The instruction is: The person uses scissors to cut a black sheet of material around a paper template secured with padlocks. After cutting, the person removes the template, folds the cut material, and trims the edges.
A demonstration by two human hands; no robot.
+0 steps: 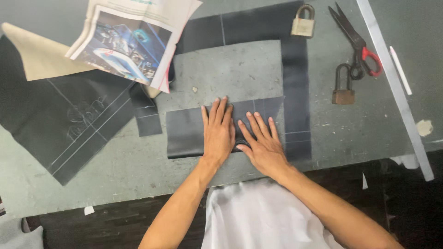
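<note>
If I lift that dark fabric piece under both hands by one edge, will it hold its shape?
Probably not. The dark fabric piece lies thin and flat, so it should droop. The left hand and right hand press it flat, suggesting it shifts or curls easily. Likely very light.

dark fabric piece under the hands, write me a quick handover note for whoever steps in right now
Left hand: flat, palm down on the dark fabric piece, holding nothing.
Right hand: flat beside it, fingers spread on the same piece.
The piece lies on the grey table, with white chalk lines on it.
Within reach: red-handled scissors, two padlocks, a metal ruler, white chalk; a bigger marked dark fabric at left under a newspaper.
Done: lines marked. Left: scissors untouched, piece being pressed flat.
</note>
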